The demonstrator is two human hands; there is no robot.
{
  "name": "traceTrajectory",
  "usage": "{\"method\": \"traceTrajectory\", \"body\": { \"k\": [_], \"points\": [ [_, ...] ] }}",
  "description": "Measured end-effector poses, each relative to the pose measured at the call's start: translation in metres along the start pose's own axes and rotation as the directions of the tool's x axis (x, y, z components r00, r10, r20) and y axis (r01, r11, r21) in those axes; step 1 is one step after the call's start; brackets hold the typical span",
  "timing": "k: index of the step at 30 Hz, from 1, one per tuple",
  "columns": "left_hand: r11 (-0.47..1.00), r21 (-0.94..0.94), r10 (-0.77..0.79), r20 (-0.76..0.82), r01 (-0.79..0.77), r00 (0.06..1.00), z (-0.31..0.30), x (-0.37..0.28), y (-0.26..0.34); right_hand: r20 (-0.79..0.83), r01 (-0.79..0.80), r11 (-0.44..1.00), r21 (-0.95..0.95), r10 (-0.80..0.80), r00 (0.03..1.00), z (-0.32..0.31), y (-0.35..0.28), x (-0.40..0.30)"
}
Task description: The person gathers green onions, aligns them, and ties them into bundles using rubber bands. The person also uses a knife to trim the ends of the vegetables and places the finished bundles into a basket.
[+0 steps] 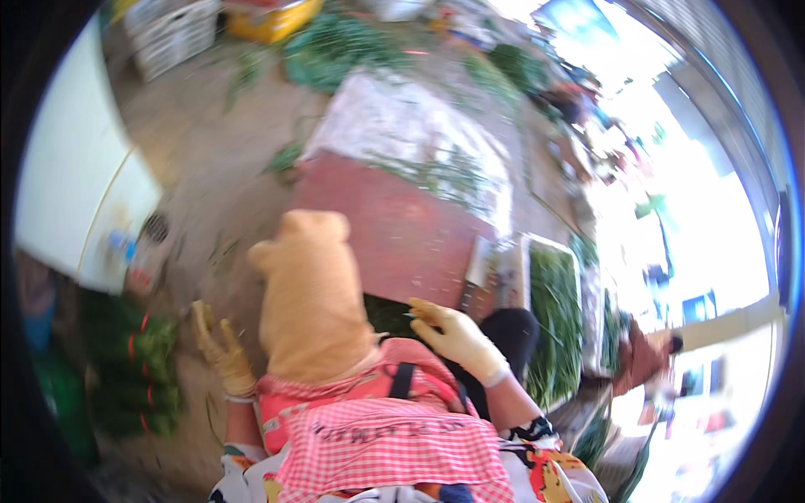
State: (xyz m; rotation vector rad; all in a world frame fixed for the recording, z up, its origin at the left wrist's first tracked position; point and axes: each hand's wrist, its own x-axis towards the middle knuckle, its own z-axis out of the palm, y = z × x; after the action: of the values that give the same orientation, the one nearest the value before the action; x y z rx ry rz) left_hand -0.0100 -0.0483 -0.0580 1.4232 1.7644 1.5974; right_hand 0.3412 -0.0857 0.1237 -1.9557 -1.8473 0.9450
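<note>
My left hand [223, 355], in a pale yellow glove, is held at the left with its fingers apart and nothing in it. In a matching glove, my right hand [458, 338] is half curled by the near edge of a red board [390, 229]. A small pale sliver shows at its fingertips, too blurred to tell whether it is held. Just beyond that hand, a cleaver [479, 263] lies on the board's right side, its dark handle towards me. Between my hands, a tan cloth-covered form [314, 302] rises from my lap beside the pink checked apron [396, 440].
Long green leaves [449, 176] lie on white sheeting [377, 116] past the board. A white tray [527, 276] of cut greens stands right. Bundles with red ties [129, 371] and a bottle [146, 267] are left. Crates [179, 41] stand at the back; a person [641, 358] is far right.
</note>
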Motion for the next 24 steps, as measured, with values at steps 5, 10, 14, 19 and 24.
{"method": "traceTrajectory", "body": {
  "k": [5, 10, 14, 19, 24],
  "points": [
    [0.916, -0.306, 0.340, 0.241, -0.261, 0.909, 0.044, 0.057, 0.121, -0.293, -0.035, 0.992, -0.120, -0.001, 0.956, -0.027, 0.033, -0.070],
    [0.830, -0.505, 0.541, 0.620, -0.239, 0.568, 0.090, 0.036, 0.197, -0.690, -0.088, 0.993, 0.073, 0.114, 0.715, -0.060, 0.094, -0.158],
    [0.870, -0.477, 0.426, 0.853, 0.121, 0.300, 0.131, -0.017, 0.218, -0.819, -0.159, 0.899, 0.408, 0.437, 0.372, -0.079, 0.188, -0.259],
    [0.941, -0.321, 0.327, 0.944, 0.111, -0.044, 0.166, -0.066, 0.249, -0.574, -0.079, 0.580, 0.810, 0.814, 0.092, -0.083, 0.311, -0.401],
    [0.945, -0.326, 0.326, 0.916, 0.040, -0.234, 0.209, -0.093, 0.283, -0.783, -0.523, 0.725, 0.448, 0.601, 0.162, -0.054, 0.330, -0.380]
  ]
}}
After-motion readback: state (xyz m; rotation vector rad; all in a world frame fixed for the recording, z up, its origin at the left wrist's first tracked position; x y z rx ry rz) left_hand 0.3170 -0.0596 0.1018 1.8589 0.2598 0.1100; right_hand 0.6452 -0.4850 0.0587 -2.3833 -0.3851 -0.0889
